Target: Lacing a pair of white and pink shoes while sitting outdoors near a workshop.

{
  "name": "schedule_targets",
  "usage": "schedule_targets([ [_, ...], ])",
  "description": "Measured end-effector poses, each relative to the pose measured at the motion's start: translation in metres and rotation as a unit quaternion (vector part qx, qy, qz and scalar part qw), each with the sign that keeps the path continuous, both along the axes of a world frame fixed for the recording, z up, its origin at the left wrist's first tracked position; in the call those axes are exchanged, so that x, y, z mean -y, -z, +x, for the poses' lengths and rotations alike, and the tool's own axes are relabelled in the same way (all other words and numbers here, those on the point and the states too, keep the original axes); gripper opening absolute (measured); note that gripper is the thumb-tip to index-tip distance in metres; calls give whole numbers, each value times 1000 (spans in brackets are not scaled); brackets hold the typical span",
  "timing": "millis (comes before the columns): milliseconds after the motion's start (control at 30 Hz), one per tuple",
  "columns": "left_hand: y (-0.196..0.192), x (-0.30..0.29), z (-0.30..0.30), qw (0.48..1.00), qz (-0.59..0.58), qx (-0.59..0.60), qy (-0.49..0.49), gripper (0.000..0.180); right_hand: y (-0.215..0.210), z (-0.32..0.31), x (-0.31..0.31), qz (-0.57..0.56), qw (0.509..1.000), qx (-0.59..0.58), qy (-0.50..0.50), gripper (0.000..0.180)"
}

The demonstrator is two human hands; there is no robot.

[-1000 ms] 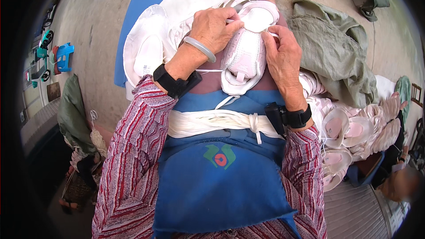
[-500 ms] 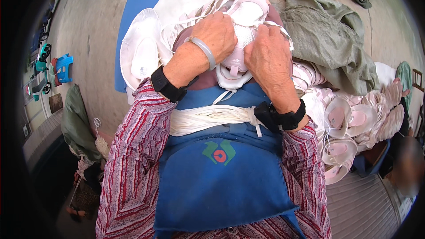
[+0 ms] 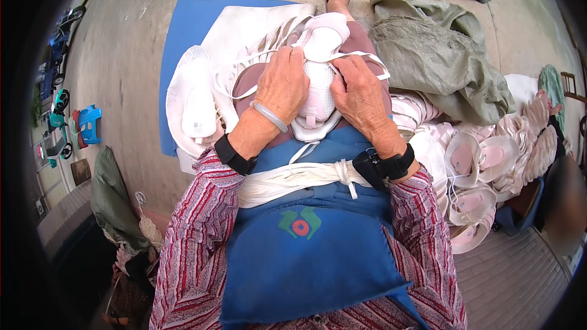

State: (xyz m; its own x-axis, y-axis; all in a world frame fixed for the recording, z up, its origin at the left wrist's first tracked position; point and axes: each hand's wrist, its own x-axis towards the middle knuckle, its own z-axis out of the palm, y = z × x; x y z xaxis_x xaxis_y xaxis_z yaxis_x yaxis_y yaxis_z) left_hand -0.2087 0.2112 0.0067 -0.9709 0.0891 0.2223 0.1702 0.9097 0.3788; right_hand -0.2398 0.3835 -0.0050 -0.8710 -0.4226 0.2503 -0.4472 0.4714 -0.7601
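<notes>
On the lap, left hand (image 3: 282, 88) and right hand (image 3: 361, 95) press closed on a white-pink shoe upper (image 3: 318, 82). Lacing step, apparently; next needs the white cord (image 3: 361, 56) pulled taut.

The shoe upper (image 3: 318, 85) under the hands is pale pink with a white mesh middle and white laces (image 3: 361, 56). The apron (image 3: 306, 250) is blue, bearing a small green and red emblem (image 3: 300, 225), and its tie (image 3: 293, 177) is off-white. The shirt sleeves (image 3: 195, 232) are red with white and grey stripes. Both wristbands (image 3: 232, 156) are black. The mat (image 3: 183, 30) is blue, the sack (image 3: 440, 55) olive green, and the piled uppers (image 3: 483, 165) pink and white.
</notes>
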Motion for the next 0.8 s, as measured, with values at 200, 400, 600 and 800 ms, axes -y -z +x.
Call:
schedule_targets([
  [200, -3, 3, 1, 999, 40, 34, -1, 36, 1, 4, 2, -27, 999, 31, 24, 29],
  [400, -2, 5, 3, 994, 66, 77, -33, 40, -11, 3, 6, 68, 996, -49, -25, 27],
  [600, 1, 10, 1, 993, 66, 94, -26, 40, -20, -3, 15, 224, 963, -143, -45, 10],
  [800, 10, 10, 2, 994, 80, 67, -18, 41, -28, -21, 23, 205, 931, -283, -106, 7],
])
